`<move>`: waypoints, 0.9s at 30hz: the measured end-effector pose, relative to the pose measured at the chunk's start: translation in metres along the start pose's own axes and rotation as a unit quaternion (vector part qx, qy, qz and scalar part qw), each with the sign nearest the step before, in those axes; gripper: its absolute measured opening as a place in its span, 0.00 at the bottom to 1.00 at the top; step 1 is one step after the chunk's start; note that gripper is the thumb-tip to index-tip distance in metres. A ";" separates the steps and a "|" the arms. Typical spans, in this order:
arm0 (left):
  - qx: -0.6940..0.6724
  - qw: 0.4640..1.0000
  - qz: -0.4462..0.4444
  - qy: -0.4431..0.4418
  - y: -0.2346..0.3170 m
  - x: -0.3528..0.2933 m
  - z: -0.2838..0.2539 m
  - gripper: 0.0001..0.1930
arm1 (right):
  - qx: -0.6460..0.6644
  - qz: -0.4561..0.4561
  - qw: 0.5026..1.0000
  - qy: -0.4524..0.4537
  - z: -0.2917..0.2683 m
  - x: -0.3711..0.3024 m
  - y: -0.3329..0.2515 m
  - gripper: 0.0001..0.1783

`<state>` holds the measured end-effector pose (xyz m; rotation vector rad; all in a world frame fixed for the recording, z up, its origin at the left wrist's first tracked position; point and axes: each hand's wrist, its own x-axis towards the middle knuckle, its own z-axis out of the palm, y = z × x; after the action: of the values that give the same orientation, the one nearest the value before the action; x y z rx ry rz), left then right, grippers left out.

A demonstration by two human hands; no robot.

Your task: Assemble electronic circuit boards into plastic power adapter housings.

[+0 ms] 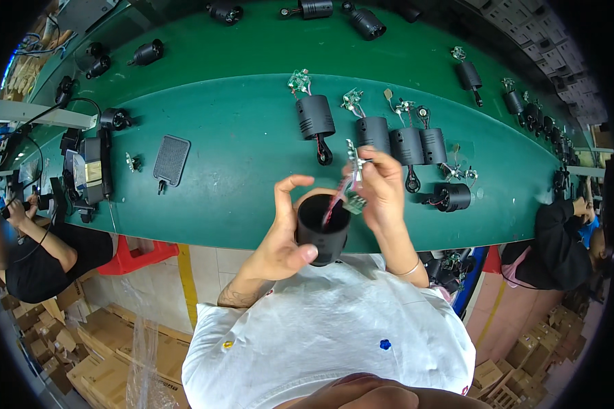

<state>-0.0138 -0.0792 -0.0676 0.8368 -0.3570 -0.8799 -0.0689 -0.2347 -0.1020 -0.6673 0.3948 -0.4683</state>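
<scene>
My left hand [283, 235] grips a black cylindrical housing [320, 232], open end up, just in front of my chest. Over its mouth my right hand [381, 187] pinches a small green circuit board [354, 202] with red wires running down into the housing. A second small board [353, 158] sticks up above my right fingers. Both hands hover over the near edge of the green table [239, 170].
Several black housings with boards and wires [315, 116] [406, 144] lie on the table beyond my hands, one on its side [452, 197]. A dark mesh pad [171, 159] and a black device [92, 170] sit left. Other people sit at left [27, 238] and right [566, 238]. Cardboard boxes lie on the floor.
</scene>
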 end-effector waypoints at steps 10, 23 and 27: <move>0.208 0.976 0.025 -0.061 0.002 0.006 -0.026 0.31 | -0.418 -0.327 0.840 -0.110 0.022 -0.009 -0.045 0.11; 0.357 0.909 0.201 0.080 -0.019 0.017 0.004 0.29 | -0.520 -0.433 0.719 -0.161 0.030 -0.021 -0.048 0.12; 0.436 0.874 0.212 0.046 -0.009 0.023 0.004 0.27 | -0.519 -0.418 0.725 -0.175 0.032 -0.025 -0.048 0.11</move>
<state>-0.0068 -0.1028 -0.0729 1.5500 -0.8487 -0.2241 -0.0873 -0.2388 -0.0421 -2.0506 -0.0911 -0.9637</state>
